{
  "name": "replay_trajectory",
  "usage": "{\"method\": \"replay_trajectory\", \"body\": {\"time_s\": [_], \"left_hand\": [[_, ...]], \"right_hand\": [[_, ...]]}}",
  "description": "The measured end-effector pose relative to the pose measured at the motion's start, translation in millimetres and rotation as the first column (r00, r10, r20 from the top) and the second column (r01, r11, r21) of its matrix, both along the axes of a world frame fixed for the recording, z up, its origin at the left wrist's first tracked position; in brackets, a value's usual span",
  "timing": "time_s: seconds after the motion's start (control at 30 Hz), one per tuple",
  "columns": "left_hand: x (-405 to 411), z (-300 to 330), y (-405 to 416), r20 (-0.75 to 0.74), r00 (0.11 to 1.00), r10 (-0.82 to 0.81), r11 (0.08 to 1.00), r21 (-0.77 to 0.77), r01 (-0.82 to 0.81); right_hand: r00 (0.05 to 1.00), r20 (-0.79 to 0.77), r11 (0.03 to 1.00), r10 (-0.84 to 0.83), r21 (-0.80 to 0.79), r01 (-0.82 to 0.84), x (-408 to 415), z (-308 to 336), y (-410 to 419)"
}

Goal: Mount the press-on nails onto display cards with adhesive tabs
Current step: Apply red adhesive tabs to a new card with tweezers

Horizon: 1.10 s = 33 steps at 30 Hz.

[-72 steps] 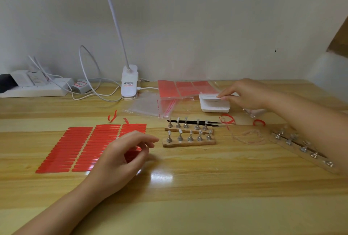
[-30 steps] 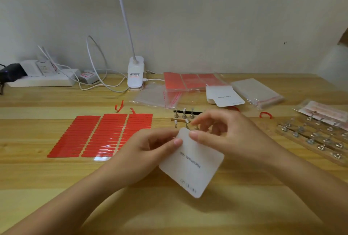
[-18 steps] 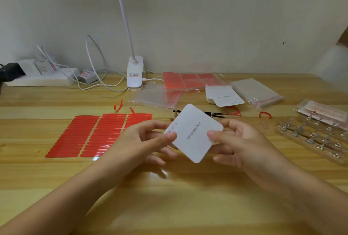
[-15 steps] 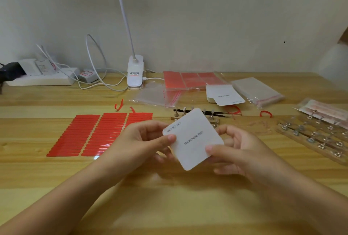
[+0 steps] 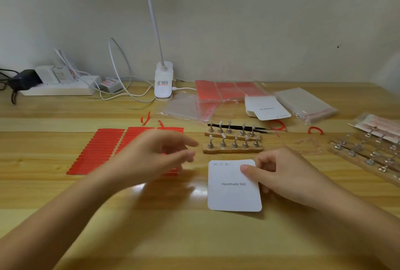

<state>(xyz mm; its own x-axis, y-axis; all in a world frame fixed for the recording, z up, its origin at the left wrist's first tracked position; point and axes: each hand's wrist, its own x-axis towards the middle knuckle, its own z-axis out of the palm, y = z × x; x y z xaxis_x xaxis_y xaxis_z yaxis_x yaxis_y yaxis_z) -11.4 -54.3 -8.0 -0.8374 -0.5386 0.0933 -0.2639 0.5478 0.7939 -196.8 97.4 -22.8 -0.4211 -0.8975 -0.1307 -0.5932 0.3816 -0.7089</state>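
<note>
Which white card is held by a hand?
The near card, printed "Handmade Nail", lying flat in front of the nail stands: the right hand pinches its right edge. The other card sits untouched on the stack at the back.

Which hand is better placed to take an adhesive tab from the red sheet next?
The left hand: it hovers open right over the red tab sheet. The right hand pinches the display card on the table, farther from the sheet.
</note>
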Motion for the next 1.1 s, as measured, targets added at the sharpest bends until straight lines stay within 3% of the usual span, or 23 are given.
{"method": "replay_trajectory", "body": {"time_s": [0.1, 0.17, 0.3, 0.43, 0.57, 0.63, 0.8, 1.1], "left_hand": [[15, 11, -26, 0.038, 0.994, 0.100, 0.977, -0.191, -0.091], [27, 14, -48, 0.056, 0.975, 0.217, 0.936, -0.296, -0.192], [52, 6, -89, 0.091, 0.831, 0.549, 0.784, -0.400, -0.474], [65, -10, -105, 0.226, 0.715, 0.662, 0.731, -0.408, -0.547], [66, -20, -108, 0.331, 0.652, 0.682, 0.724, -0.430, -0.539], [64, -19, -107, 0.308, 0.665, 0.680, 0.728, -0.391, -0.563], [62, -17, -104, 0.268, 0.703, 0.659, 0.749, -0.322, -0.579], [61, -11, -99, 0.279, 0.767, 0.578, 0.816, -0.190, -0.546]], "right_hand": [[0.933, -0.359, 0.998, 0.027, 0.056, -0.007, 1, 0, -1], [0.871, -0.489, 0.996, 0.049, 0.092, -0.004, 1, 1, -2], [0.828, -0.556, 0.993, 0.073, 0.117, -0.009, 2, 1, -4], [0.794, -0.607, 0.998, 0.047, 0.054, -0.018, 3, 7, -8], [0.798, -0.593, 0.983, -0.110, -0.181, 0.001, -16, 19, -19], [0.792, -0.599, 0.979, -0.118, -0.202, -0.007, -36, 23, -26], [0.760, -0.629, 0.985, 0.165, 0.074, -0.153, -75, 20, -47], [0.648, -0.666, 0.929, 0.370, 0.255, -0.268, -88, 18, -71]]}}
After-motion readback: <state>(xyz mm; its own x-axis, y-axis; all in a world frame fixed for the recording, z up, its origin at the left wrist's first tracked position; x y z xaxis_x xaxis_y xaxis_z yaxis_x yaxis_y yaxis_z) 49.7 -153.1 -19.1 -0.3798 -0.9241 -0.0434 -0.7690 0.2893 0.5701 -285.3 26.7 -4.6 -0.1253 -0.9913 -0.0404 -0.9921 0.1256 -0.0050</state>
